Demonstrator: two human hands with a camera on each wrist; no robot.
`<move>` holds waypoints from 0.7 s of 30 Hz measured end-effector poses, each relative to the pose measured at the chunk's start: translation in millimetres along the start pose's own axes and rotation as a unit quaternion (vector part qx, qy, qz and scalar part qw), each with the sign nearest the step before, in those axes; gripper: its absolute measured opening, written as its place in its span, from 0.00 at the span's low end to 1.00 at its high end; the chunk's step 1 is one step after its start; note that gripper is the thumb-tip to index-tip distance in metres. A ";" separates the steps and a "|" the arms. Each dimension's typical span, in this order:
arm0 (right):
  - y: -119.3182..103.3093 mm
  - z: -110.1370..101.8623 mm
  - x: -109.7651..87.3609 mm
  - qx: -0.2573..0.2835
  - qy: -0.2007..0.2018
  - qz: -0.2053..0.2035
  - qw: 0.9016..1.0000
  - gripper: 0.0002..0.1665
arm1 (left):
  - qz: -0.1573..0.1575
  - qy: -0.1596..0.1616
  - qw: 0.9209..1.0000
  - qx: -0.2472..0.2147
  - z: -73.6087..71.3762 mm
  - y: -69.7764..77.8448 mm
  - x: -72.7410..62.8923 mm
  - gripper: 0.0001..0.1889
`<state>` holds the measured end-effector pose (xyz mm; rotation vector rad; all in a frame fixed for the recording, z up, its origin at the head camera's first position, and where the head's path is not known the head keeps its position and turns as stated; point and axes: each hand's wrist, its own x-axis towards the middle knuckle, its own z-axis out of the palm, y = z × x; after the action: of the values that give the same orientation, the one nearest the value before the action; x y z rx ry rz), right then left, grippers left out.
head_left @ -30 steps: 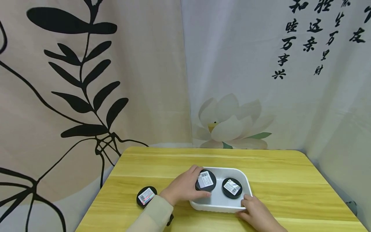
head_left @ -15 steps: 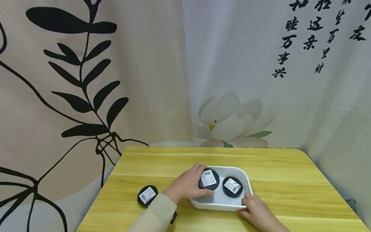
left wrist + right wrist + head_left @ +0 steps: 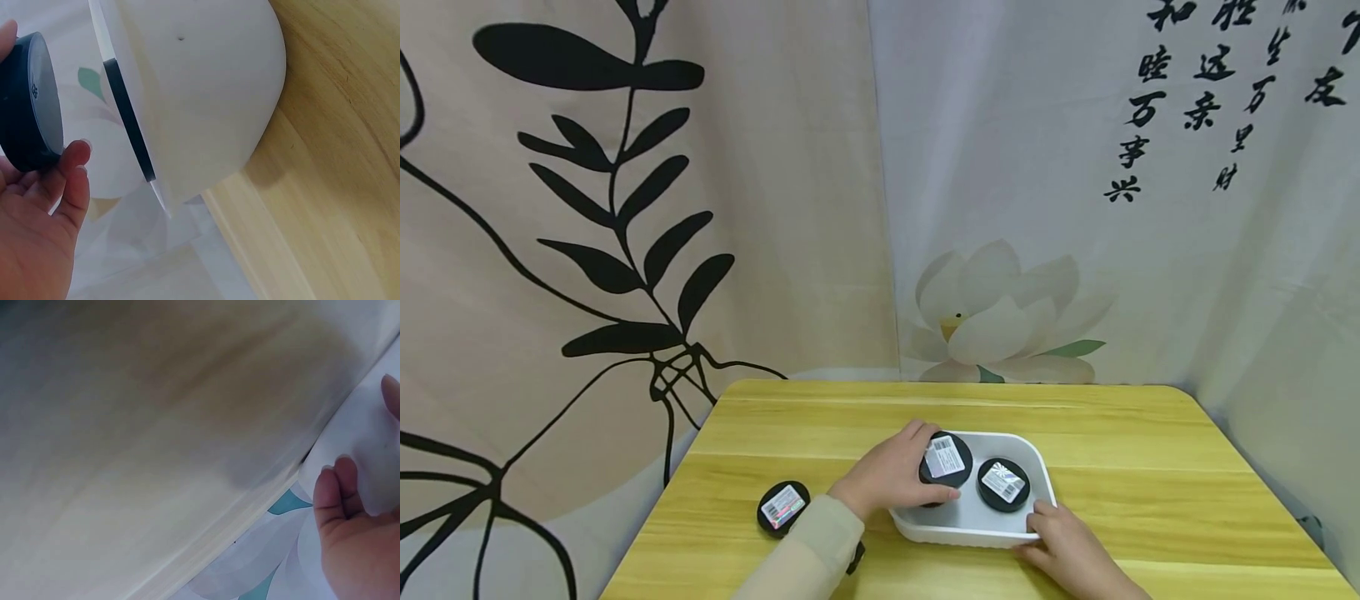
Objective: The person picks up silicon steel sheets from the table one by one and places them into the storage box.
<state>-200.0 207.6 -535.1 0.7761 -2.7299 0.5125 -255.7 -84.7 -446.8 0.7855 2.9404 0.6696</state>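
My left hand (image 3: 891, 473) grips a round black container (image 3: 946, 459) with a white barcode label, between thumb and fingers. It hangs over the left part of a white plastic tray (image 3: 955, 538); in the left wrist view the held container (image 3: 44, 94) shows a grey face and stands apart from the tray wall (image 3: 206, 112). A second round black container (image 3: 1003, 485), also labelled, lies inside the tray on the right. My right hand (image 3: 1071, 546) pinches the tray's near right corner; the right wrist view shows this hand (image 3: 362, 550) at the white rim.
A third black labelled container (image 3: 782, 508) lies on the wooden table (image 3: 1120, 467), left of the tray and beside my left sleeve (image 3: 808, 550). Behind the table hangs a printed curtain (image 3: 805, 208).
My left hand has shifted a little to the right with the black container, further over the tray. The right hand and the tray have hardly moved.
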 end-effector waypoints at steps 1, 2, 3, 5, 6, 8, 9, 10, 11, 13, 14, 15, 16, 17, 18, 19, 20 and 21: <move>0.0 0.1 0.0 -0.002 0.004 -0.003 1.000 0.13 | -0.001 0.000 1.000 0.001 -0.2 0.1 0.7 0.50; 0.1 0.2 -0.1 -0.003 0.007 -0.005 1.000 0.13 | -0.002 -0.001 1.000 0.001 -0.4 0.3 1.4 0.50; 0.1 0.3 -0.1 -0.004 0.011 -0.008 1.000 0.13 | -0.003 -0.001 1.000 0.001 -0.5 0.3 2.3 0.50; 0.3 0.6 -0.4 -0.007 0.016 -0.012 1.000 0.14 | -0.004 -0.001 1.000 0.003 -0.4 0.6 4.6 0.50; 0.4 0.8 -0.5 -0.008 0.018 -0.012 1.000 0.14 | -0.003 -0.001 1.000 0.005 -0.4 0.8 5.7 0.50; 0.8 1.1 -0.5 -0.007 0.020 -0.013 1.000 0.14 | 0.000 -0.003 1.000 0.005 -0.4 1.3 8.4 0.50; 1.0 1.4 -0.4 -0.006 0.021 -0.014 1.000 0.14 | 0.001 -0.004 1.000 0.004 -0.4 1.8 9.5 0.50; 1.3 1.7 -0.4 -0.005 0.022 -0.016 1.000 0.14 | 0.002 -0.005 1.000 0.006 -0.5 2.3 10.6 0.50; 1.6 2.0 -0.3 -0.004 0.023 -0.018 1.000 0.15 | 0.002 -0.006 1.000 0.007 -0.4 2.7 11.7 0.50; 2.1 2.7 -0.2 -0.002 0.025 -0.023 0.999 0.15 | 0.002 -0.008 1.000 0.008 0.1 3.5 14.2 0.50; 2.4 3.0 -0.2 -0.001 0.026 -0.025 0.999 0.15 | 0.002 -0.009 1.000 0.010 0.3 4.0 15.3 0.50; 2.6 3.2 -0.2 0.000 0.025 -0.026 0.999 0.15 | 0.002 -0.010 1.000 0.011 0.5 4.4 16.5 0.50; 2.7 3.3 -0.3 0.001 0.024 -0.026 0.999 0.15 | 0.003 -0.010 1.000 0.011 0.6 4.7 17.8 0.50; 2.8 3.3 -0.4 0.002 0.023 -0.025 0.999 0.15 | 0.005 -0.009 1.000 0.011 0.8 4.9 19.1 0.50; 2.7 3.2 -0.4 0.002 0.021 -0.023 1.000 0.15 | 0.007 -0.008 1.000 0.011 0.8 5.3 20.3 0.50; 2.6 3.0 -0.4 0.002 0.020 -0.021 1.000 0.15 | 0.009 -0.007 1.000 0.013 0.9 5.6 21.7 0.50; 2.6 2.9 -0.5 0.002 0.019 -0.019 1.000 0.15 | 0.012 -0.005 1.000 0.014 0.7 5.9 22.8 0.50; 2.6 2.8 -0.7 0.003 0.017 -0.017 1.000 0.15 | 0.014 -0.004 1.000 0.014 0.3 6.4 24.0 0.50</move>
<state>-201.3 208.8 -538.6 0.8063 -2.6806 0.5211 -273.6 -68.0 -442.4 0.8321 2.9434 0.6258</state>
